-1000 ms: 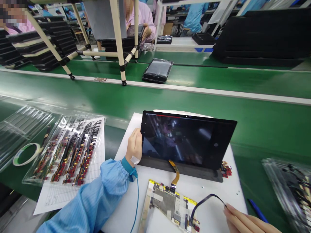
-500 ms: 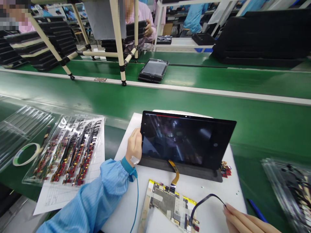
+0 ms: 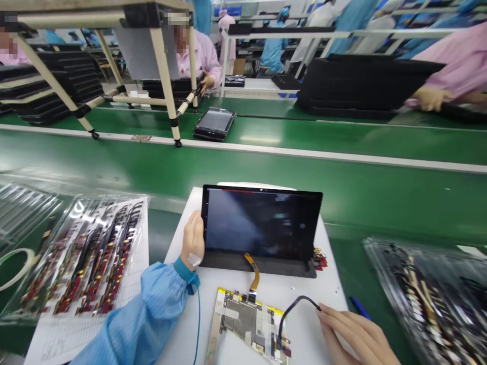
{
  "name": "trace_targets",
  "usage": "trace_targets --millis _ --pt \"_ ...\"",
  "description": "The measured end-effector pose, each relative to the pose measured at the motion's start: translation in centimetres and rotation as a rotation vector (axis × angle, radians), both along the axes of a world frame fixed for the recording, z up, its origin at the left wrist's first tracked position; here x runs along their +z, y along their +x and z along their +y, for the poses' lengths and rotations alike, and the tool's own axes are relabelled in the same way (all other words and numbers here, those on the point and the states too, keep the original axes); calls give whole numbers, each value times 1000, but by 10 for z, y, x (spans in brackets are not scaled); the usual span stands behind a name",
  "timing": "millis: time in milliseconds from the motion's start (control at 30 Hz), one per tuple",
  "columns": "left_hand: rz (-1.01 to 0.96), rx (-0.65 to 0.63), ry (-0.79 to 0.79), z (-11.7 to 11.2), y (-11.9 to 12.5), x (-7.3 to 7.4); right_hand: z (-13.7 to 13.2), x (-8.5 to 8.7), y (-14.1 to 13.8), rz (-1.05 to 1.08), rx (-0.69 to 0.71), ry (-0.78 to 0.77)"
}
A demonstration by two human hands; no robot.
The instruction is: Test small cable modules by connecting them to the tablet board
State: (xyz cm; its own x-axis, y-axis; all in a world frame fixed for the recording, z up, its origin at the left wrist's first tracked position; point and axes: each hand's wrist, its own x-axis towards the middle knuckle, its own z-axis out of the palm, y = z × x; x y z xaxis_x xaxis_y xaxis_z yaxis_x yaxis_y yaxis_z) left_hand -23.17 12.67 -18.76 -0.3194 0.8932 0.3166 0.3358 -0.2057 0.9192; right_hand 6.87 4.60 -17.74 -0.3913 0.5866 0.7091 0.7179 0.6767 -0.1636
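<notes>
A dark tablet screen (image 3: pixel 262 223) stands propped up and tilted, with pale shapes showing on its face. My left hand (image 3: pixel 193 238) grips it by the left edge, its fingers partly hidden behind. From below the screen an orange ribbon cable (image 3: pixel 254 276) runs down to an opened tablet body with a bare circuit board (image 3: pixel 243 314). My right hand (image 3: pixel 353 332) pinches the free end of a black flat cable (image 3: pixel 292 305), which arcs up from the board's lower right. A teal wrist strap (image 3: pixel 186 274) circles my left wrist.
Clear trays of red-and-black flex boards (image 3: pixel 91 258) lie at left over a printed sheet (image 3: pixel 57 337). On the right are a tray of cables (image 3: pixel 426 299) and a blue pen (image 3: pixel 359 306). A green conveyor (image 3: pixel 266 167) crosses behind, under a pipe rack (image 3: pixel 163 76).
The camera view has swung right and tilted up, so the bench shifts left in view. A co-worker's pink sleeve and hand now show at far right. Both my hands keep their holds.
</notes>
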Motion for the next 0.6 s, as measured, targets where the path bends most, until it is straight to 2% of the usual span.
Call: trace_targets --millis 167,333,467,600 --pt "-25 -20 -6 0 -3 -2 -1 -9 -6 73 -51 -75" --pt "-16 -7 -9 -2 -4 6 8 4 -20 -4 -22 -131" --pt "12 11 -9 -2 -5 10 11 13 -25 1 -44 -52" --pt "24 28 -12 -1 -6 10 10 8 -22 52 -101 0"
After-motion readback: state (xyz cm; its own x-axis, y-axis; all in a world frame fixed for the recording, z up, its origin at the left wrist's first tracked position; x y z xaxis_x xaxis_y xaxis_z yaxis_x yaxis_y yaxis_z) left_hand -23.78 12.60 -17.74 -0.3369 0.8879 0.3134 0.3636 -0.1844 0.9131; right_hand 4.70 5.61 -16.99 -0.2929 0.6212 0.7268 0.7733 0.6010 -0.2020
